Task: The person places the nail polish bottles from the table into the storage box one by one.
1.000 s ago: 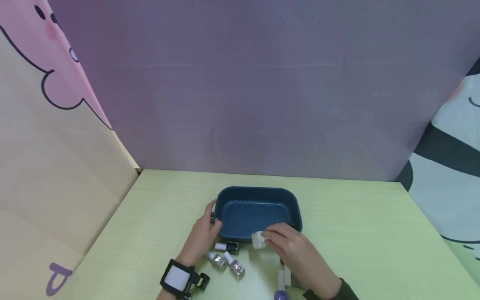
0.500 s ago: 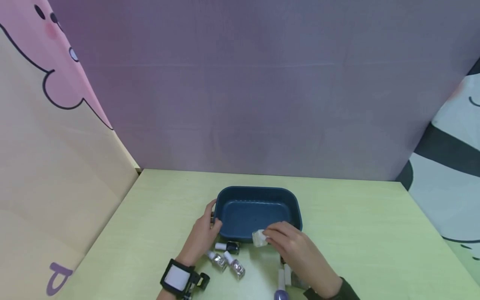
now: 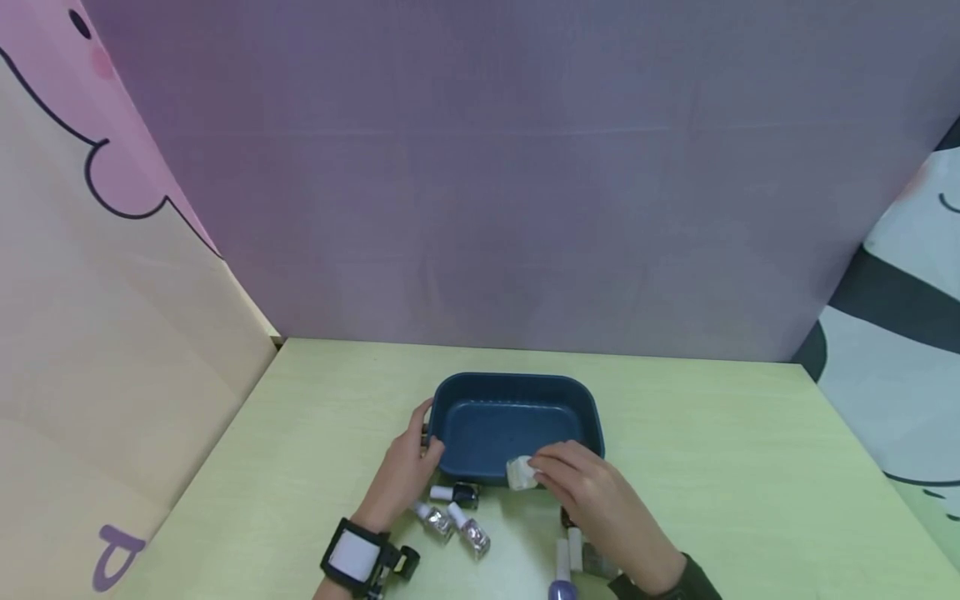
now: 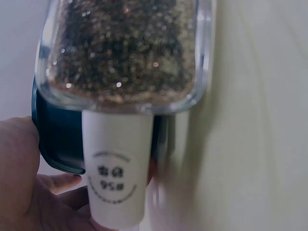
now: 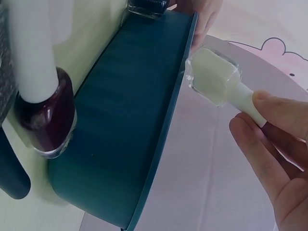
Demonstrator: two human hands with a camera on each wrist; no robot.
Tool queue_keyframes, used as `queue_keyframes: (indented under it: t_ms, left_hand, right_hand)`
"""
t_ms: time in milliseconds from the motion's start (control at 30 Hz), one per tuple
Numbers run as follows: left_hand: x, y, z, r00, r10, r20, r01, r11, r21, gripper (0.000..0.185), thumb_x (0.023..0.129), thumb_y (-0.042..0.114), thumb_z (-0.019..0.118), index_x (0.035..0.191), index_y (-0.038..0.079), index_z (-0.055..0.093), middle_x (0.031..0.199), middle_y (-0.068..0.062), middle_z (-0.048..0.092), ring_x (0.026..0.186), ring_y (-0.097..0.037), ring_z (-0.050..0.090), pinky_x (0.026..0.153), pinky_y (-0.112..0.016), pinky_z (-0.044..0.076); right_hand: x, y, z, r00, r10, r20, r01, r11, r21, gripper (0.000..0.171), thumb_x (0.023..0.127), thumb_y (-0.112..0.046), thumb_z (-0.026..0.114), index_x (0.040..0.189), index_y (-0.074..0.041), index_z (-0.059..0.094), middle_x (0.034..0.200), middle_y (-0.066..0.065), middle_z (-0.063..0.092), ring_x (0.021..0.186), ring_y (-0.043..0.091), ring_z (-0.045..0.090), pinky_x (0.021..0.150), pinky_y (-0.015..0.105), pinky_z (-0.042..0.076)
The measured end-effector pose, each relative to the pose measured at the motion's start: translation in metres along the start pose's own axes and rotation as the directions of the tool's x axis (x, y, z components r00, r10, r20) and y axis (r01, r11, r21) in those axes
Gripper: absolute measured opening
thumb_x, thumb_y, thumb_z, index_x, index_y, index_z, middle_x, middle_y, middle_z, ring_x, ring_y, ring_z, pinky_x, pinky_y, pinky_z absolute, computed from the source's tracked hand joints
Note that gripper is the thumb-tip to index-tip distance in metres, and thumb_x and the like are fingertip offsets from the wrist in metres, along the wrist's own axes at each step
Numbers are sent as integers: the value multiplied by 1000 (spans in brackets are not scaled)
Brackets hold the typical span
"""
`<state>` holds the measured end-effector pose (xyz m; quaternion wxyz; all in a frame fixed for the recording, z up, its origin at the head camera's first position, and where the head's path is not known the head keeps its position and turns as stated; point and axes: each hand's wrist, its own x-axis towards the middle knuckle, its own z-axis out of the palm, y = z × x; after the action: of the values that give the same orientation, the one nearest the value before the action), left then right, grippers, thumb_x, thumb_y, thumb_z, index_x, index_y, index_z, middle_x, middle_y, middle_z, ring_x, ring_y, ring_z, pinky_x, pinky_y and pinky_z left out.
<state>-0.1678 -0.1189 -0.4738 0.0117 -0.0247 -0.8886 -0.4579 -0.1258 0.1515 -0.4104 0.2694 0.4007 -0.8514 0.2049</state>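
White-capped polish bottle up at the near edge of the dark blue bin
Right hand (image 3: 596, 500) has thumb and fingers pinched on the cap of the pale polish bottle (image 3: 521, 473), held by the near rim of the dark blue bin (image 3: 517, 425); can't tell if they touch. Left hand (image 3: 405, 467) has its fingers clamped on the bin's left end. Two glittery bottles (image 3: 474, 535) lie near left, a purple bottle (image 3: 562, 590) near right.

soft light; the far purple backdrop (image 3: 480, 192) is dimmer than the table (image 3: 705, 458), faintly shadowed left of the right hand (image 3: 592, 497). the left wrist view is hazy, glints speckling the glitter bottle (image 4: 122, 53).
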Motion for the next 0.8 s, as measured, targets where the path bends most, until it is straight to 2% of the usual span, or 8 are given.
queue_keyframes:
  t_ms: [333,633,800]
  left_hand:
    - [0,-2,-1,1000,3,-16,-3,1000,9,63,98,17,51,156,20,27,112,-10,66,62,-11,53,52,-28,43]
    - [-1,-3,1,1000,23,-17,-23,1000,11,62,98,17,51,156,17,28,115,-12,66,69,-12,55,53,-28,43]
    - [-1,-3,1,1000,14,-10,-14,1000,11,63,99,17,51,156,19,27,108,-8,66,65,-11,54,53,-27,43]
  right_hand:
    - [0,3,1,1000,2,-19,-2,1000,14,30,75,-1,81,104,-8,74,102,-1,67,91,10,64,79,15,51]
    - [-2,4,2,1000,7,-18,-6,1000,16,30,75,-2,81,104,-9,75,102,-2,67,92,10,63,79,15,51]
    - [-1,6,2,1000,13,-27,-13,1000,15,30,75,-2,81,104,-9,74,102,-2,67,91,10,63,79,14,50]
